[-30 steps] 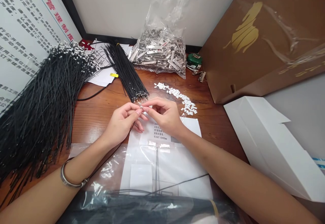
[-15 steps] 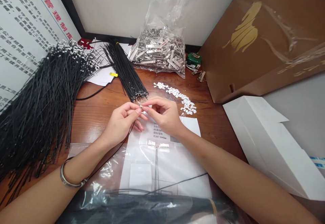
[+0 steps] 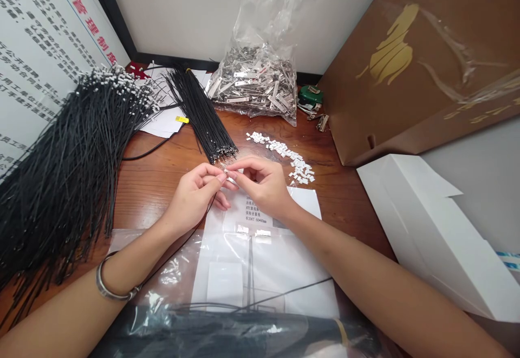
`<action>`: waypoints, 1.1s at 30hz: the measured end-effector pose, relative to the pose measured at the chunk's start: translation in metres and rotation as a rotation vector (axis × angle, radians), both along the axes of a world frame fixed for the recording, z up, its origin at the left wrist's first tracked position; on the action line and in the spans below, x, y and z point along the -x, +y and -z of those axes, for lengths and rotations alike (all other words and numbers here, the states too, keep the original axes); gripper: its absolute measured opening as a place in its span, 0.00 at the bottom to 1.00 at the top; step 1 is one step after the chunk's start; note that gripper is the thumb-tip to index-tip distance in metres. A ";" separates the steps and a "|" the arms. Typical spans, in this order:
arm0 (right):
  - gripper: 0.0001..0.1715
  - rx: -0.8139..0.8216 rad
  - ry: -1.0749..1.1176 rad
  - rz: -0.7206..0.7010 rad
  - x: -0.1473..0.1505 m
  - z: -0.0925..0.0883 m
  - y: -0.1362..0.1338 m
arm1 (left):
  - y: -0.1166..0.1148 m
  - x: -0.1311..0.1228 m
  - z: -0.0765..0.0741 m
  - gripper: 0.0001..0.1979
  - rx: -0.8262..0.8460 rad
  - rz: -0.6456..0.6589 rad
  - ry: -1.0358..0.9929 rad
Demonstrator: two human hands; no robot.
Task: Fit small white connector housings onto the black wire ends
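Just between fingers (image 3: 214,185), wire tip (image 3: 225,169).

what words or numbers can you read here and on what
"遣管理制度": poster, red heading
"公开招聘": poster, black text; remaining lines mostly unclear
"NTC": printed sheet
"保险丝": same sheet
"60*80mm": same sheet; rest unclear
Too small or blurred: yellow tag, gold lettering on brown box

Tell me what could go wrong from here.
The tiny piece pinched between the left grip and the right grip could slip, being so small. The loose white pieces beyond might scatter if the right grip brushes them. The black wire running toward the bracelet could snag there.
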State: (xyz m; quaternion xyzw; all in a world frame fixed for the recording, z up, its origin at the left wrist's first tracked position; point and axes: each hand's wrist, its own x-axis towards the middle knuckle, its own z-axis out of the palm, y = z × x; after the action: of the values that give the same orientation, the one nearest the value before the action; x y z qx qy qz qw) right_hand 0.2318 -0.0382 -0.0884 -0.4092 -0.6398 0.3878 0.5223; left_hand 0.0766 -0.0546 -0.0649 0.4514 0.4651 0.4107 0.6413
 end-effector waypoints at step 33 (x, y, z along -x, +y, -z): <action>0.06 0.040 0.012 0.030 0.000 0.002 -0.001 | -0.001 0.000 -0.003 0.15 -0.016 -0.033 0.011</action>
State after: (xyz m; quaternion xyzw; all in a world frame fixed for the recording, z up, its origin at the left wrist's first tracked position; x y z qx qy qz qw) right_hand 0.2317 -0.0394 -0.0908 -0.4266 -0.6228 0.3951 0.5235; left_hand 0.0766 -0.0553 -0.0615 0.4511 0.4726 0.4227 0.6281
